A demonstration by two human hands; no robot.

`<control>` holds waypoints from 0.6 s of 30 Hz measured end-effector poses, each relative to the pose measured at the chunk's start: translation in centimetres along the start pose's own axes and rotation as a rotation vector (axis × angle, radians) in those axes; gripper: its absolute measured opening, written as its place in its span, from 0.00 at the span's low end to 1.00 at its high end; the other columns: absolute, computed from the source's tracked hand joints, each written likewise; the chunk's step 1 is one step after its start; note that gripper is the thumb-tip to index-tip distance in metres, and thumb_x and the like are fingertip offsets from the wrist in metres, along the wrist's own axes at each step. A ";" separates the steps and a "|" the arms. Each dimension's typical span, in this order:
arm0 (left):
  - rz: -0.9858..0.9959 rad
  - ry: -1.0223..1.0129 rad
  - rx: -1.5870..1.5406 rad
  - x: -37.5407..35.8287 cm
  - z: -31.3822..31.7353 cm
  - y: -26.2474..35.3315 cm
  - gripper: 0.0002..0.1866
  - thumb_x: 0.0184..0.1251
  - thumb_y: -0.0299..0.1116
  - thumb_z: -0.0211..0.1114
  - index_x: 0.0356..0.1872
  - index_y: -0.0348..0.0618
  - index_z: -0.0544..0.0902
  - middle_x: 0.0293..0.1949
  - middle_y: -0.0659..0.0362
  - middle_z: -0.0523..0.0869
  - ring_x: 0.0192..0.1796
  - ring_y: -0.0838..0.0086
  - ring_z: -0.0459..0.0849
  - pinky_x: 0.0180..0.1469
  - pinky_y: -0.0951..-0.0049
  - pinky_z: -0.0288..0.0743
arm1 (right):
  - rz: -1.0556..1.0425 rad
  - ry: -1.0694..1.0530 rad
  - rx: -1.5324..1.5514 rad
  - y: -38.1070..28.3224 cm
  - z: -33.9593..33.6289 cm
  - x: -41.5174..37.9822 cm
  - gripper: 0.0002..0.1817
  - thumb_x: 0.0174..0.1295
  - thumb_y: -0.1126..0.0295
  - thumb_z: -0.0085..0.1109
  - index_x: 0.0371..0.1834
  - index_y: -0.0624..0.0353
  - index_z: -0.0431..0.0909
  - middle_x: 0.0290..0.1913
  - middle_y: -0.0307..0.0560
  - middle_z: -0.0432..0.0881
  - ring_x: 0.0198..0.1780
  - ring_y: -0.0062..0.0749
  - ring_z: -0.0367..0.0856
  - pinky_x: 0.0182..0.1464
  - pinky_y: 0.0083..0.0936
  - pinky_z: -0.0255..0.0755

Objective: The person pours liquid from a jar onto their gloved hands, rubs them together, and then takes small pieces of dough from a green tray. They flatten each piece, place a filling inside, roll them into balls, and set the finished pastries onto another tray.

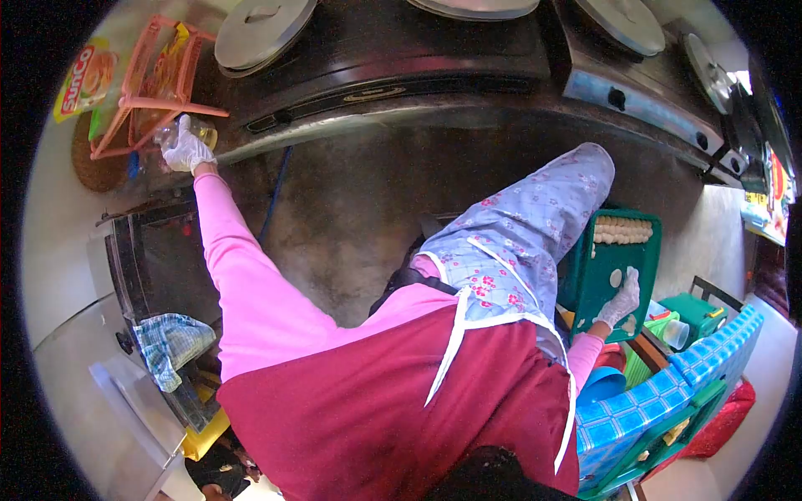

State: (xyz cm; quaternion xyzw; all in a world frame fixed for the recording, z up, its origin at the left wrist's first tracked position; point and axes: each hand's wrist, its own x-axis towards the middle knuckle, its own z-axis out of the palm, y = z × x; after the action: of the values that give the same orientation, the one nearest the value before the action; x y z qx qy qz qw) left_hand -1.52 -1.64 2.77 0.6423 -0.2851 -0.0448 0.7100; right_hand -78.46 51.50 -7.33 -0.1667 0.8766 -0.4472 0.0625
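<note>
A clear plastic bottle (194, 134) beside the pink wire rack (150, 83) sits gripped by the gloved left hand (185, 150), while the gloved right hand (620, 302) rests open-fingered on dough pieces in the green tray (589, 288).

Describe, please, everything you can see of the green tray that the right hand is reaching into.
The green tray looks like plastic, rectangular with raised walls, and sits low at the person's right side, beside the floral-patterned knee. A row of pale, finger-shaped pieces lies along its far end, and a few pale round pieces lie nearer the middle. The right hand, in a whitish glove, rests over the near part, apparently touching the round pieces. What supports the tray underneath cannot be seen.
</note>
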 end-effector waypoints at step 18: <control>-0.098 -0.205 0.862 3.3 4.7 -11.1 0.24 0.58 0.26 0.72 0.54 0.23 0.79 0.50 0.44 0.85 0.47 0.49 0.84 0.55 0.47 0.81 | 0.405 0.059 0.271 -2.7 -3.1 -1.4 0.32 0.71 0.46 0.54 0.68 0.59 0.74 0.63 0.47 0.81 0.66 0.35 0.76 0.68 0.43 0.58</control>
State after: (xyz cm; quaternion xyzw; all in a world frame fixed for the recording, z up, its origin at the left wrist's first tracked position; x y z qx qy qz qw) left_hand 2.41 -9.14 -6.46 0.8848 -0.3156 -0.0188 0.3423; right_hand -77.29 52.86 -3.40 0.0353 0.8256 -0.5437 0.1469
